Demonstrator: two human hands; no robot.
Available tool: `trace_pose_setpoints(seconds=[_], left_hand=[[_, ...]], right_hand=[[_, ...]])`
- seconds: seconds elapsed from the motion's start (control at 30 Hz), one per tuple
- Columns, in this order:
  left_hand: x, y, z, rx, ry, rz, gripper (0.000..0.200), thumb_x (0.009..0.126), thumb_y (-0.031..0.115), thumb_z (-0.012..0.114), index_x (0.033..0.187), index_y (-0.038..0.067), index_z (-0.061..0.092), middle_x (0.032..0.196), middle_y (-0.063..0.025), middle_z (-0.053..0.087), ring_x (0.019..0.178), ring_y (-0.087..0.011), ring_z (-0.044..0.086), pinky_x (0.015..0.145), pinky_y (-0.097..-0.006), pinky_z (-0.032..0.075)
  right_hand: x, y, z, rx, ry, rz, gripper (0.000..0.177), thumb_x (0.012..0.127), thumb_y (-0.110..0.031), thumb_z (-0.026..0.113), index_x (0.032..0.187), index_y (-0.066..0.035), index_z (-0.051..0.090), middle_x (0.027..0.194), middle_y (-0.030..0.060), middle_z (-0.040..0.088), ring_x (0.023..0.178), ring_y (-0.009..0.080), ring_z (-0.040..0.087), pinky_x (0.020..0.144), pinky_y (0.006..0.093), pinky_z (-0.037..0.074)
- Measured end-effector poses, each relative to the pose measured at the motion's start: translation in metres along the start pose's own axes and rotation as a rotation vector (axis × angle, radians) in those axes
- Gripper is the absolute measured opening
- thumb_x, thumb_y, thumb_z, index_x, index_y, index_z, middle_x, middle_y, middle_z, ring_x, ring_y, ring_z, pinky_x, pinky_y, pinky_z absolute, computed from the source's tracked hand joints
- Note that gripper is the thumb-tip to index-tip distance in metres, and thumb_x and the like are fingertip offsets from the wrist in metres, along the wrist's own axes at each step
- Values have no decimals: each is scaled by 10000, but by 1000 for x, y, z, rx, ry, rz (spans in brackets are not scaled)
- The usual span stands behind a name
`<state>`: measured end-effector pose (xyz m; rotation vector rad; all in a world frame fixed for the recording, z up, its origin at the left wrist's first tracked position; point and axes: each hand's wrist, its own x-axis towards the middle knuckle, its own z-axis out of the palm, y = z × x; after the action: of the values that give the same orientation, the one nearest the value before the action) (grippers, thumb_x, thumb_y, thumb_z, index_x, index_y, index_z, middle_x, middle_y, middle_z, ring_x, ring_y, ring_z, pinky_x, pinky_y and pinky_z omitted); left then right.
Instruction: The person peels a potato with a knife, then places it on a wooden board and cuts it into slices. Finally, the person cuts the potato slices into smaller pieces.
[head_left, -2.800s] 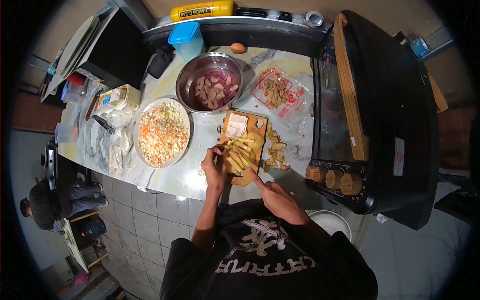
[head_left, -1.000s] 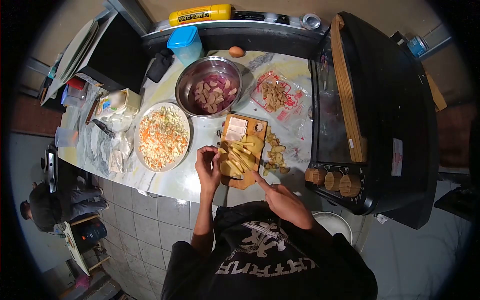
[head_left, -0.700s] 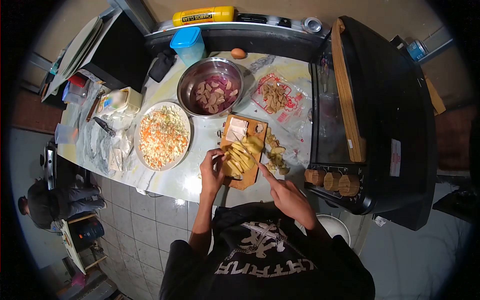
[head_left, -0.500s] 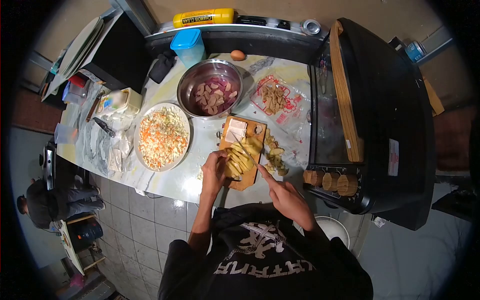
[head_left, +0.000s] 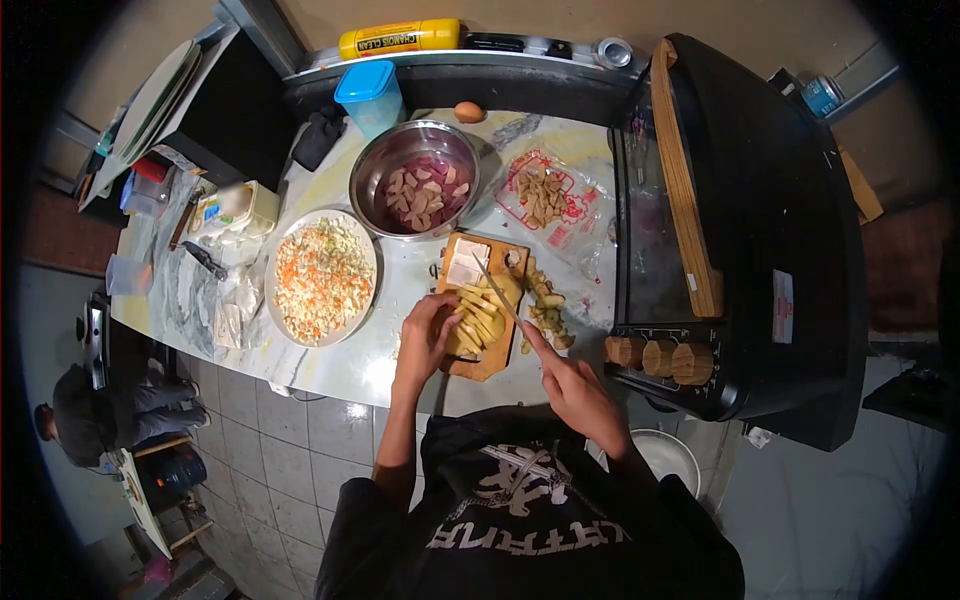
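A small wooden cutting board [head_left: 491, 248] lies on the marble counter [head_left: 420, 270] and carries yellow potato strips [head_left: 479, 313] and a few pale slices [head_left: 466, 267]. My left hand [head_left: 426, 335] rests on the left end of the strips and holds them down. My right hand [head_left: 572, 385] grips a knife [head_left: 497, 292] whose blade slants up over the board above the strips. Peelings [head_left: 545, 310] lie on the counter just right of the board.
A steel bowl [head_left: 372, 166] of cut pieces and a plate [head_left: 372, 262] of shredded vegetables sit behind and left of the board. A plastic bag [head_left: 545, 196] with peels, an egg [head_left: 468, 111], a blue tub [head_left: 368, 95] and a black oven [head_left: 750, 220] surround it. A person [head_left: 95, 412] crouches below left.
My left hand dropped from holding a piece up at the board's edge onto the strips. My right hand lifted the knife, whose blade now reaches farther up over the board.
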<state>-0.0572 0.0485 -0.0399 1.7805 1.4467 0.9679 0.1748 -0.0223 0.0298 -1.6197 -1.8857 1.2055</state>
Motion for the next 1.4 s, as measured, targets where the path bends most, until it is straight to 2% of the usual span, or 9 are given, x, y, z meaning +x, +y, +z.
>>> trace_pose_setpoints(seconds=[0.1,0.17,0.33,0.5,0.6,0.8,1.13,1.23,1.4], left_hand=[[1,-7,3,32,-57,47,236,809,6,665,1041,-9,629,944,-153,669,873,-324,620,786,-369,503],[1,-3,3,20,-55,34,234,808,13,668,1038,-9,633,944,-150,671,880,-321,616,793,-373,500],[3,-1,2,-23,-60,-63,233,807,38,674,1034,-4,642,960,-147,669,905,-324,602,805,-375,494],[16,10,4,77,-92,165,269,808,97,685,1060,15,642,1109,-146,609,1026,-327,555,907,-397,438],[23,19,11,131,-165,221,308,807,158,697,1069,13,628,1131,-141,584,1079,-326,522,931,-421,403],[23,6,25,295,-207,273,324,801,223,712,1031,13,626,1093,-134,574,1073,-321,509,864,-437,406],[16,4,20,273,-164,230,302,802,243,714,1005,30,645,1069,-124,578,1016,-307,536,872,-419,393],[18,9,22,297,-130,245,320,807,254,710,1042,48,640,1061,-121,580,1010,-302,540,879,-423,380],[23,4,30,394,-153,168,360,830,286,687,1104,69,600,1038,-117,582,970,-301,566,813,-428,371]], right_hand=[[1,-3,-2,25,19,-5,690,874,6,454,1485,-244,250,864,226,602,786,417,596,754,468,462],[0,-9,-7,21,5,7,664,867,5,471,1478,-150,262,827,249,615,799,428,600,731,491,446],[-1,-3,-3,32,57,10,667,870,2,473,1477,-183,269,786,266,577,793,441,586,708,498,428],[1,2,-3,91,121,-2,669,872,8,472,1479,-188,268,755,271,559,787,449,579,690,490,433],[0,4,-3,62,137,-9,671,872,14,473,1479,-183,268,738,272,555,765,450,576,678,476,442],[-5,9,-1,92,168,-25,663,871,15,480,1476,-162,274,715,279,550,757,456,573,665,471,442],[-9,12,0,89,197,-38,647,870,11,485,1466,-151,291,753,296,557,795,464,574,683,481,439],[-9,11,-1,87,201,-36,642,871,6,484,1464,-149,293,754,298,556,795,464,575,683,481,440],[-10,10,-1,93,200,-39,639,871,5,479,1464,-147,294,742,298,550,789,466,571,677,465,450]])
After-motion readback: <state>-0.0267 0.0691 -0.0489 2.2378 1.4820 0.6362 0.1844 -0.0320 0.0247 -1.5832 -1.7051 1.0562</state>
